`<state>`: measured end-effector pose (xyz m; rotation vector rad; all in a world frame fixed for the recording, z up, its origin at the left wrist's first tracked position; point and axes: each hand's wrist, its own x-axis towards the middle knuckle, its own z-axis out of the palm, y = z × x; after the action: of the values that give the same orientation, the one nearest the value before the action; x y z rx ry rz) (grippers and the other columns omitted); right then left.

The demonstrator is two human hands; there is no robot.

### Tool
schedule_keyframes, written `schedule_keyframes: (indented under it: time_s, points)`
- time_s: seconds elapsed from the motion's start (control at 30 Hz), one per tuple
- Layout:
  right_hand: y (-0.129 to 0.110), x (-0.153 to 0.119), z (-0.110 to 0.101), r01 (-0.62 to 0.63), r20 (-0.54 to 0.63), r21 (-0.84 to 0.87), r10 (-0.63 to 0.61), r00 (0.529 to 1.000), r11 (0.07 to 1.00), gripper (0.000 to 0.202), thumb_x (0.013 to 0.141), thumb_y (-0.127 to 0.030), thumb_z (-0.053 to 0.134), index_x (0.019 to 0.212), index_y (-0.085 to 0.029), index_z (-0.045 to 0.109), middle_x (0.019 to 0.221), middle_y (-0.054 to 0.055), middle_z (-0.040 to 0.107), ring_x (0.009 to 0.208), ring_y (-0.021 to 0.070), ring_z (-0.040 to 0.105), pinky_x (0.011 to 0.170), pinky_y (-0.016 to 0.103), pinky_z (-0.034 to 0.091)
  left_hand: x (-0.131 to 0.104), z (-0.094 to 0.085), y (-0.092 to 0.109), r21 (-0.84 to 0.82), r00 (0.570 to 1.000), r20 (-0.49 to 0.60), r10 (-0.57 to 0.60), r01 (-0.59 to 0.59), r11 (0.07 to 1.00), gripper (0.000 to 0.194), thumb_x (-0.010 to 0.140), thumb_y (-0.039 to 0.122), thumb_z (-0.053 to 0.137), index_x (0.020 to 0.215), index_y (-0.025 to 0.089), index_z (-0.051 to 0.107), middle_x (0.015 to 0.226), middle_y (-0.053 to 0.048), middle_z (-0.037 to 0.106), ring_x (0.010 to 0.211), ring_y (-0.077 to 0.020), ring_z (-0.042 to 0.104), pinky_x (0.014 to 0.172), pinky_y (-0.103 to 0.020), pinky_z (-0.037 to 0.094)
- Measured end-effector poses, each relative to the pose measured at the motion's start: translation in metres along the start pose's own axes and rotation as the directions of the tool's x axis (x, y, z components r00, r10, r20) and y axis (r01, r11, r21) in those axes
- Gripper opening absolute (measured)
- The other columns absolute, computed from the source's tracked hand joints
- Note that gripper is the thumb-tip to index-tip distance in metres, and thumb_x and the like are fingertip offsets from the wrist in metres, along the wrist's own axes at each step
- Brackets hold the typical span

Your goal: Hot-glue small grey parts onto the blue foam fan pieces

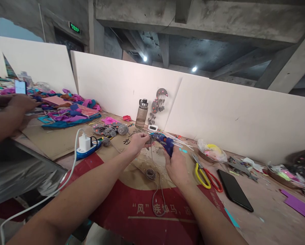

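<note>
A blue glue gun (168,145) is held in my right hand (176,163), its nozzle pointing left. My left hand (137,143) pinches a small grey piece (149,141) right at the nozzle. From that piece a grey cord hangs down and loops over the red and brown cardboard (111,204). Below the hands, a small coil of grey cord (151,174) lies on the cardboard. Scissors with one yellow and one red handle (208,175) lie open to the right of my right hand.
A black phone (235,190) lies at right. Behind the hands stand a bottle (141,115) and a small timer (152,128). A white charger (84,142) on a blue socket trails a cable at left. Another person's hand (21,103) is beside colourful fabric scraps (73,112).
</note>
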<state>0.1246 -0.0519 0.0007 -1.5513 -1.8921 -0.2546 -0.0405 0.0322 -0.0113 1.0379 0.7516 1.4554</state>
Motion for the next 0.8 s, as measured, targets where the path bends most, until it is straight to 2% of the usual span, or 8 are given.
schedule_keyframes:
  time_s: [0.23, 0.43, 0.57, 0.8]
  points:
    - [0.0002, 0.0003, 0.0011, 0.016, 0.002, -0.005, -0.016, 1.000, 1.000, 0.028, 0.091, -0.031, 0.039, 0.112, -0.015, 0.050, 0.099, 0.017, 0.067, 0.086, 0.0261, 0.063, 0.073, 0.034, 0.043, 0.0025, -0.0009, -0.0049, 0.042, 1.000, 0.016, -0.007, 0.006, 0.999, 0.022, 0.070, 0.030, 0.074, 0.064, 0.012, 0.060, 0.068, -0.009, 0.069, 0.061, -0.0172, 0.067, 0.070, -0.036, 0.059]
    - [0.0014, 0.0002, 0.0038, -0.006, 0.022, 0.012, 0.006, 1.000, 1.000, 0.030, 0.091, -0.030, 0.039, 0.115, -0.014, 0.049, 0.105, 0.018, 0.065, 0.093, 0.0270, 0.062, 0.078, 0.035, 0.043, 0.0021, -0.0007, -0.0005, 0.030, 1.000, -0.008, 0.009, -0.008, 1.000, 0.022, 0.070, 0.028, 0.074, 0.063, 0.012, 0.060, 0.066, -0.007, 0.067, 0.060, -0.0177, 0.067, 0.068, -0.036, 0.059]
    - [-0.0007, 0.0005, 0.0020, -0.018, 0.030, -0.021, 0.019, 0.999, 1.000, 0.029, 0.091, -0.030, 0.040, 0.113, -0.013, 0.051, 0.104, 0.018, 0.065, 0.090, 0.0273, 0.062, 0.076, 0.035, 0.043, 0.0001, 0.0017, -0.0002, 0.032, 1.000, 0.006, -0.016, 0.016, 0.999, 0.022, 0.070, 0.027, 0.073, 0.062, 0.012, 0.059, 0.066, -0.007, 0.068, 0.059, -0.0168, 0.067, 0.066, -0.033, 0.059]
    - [-0.0041, -0.0002, -0.0012, -0.002, 0.005, -0.082, 0.002, 1.000, 0.997, 0.032, 0.091, -0.028, 0.043, 0.116, -0.011, 0.052, 0.103, 0.018, 0.066, 0.091, 0.0253, 0.063, 0.076, 0.032, 0.043, -0.0007, 0.0022, -0.0004, 0.049, 1.000, 0.005, -0.009, 0.009, 0.999, 0.022, 0.071, 0.028, 0.073, 0.063, 0.012, 0.060, 0.066, -0.006, 0.067, 0.060, -0.0167, 0.067, 0.068, -0.035, 0.059]
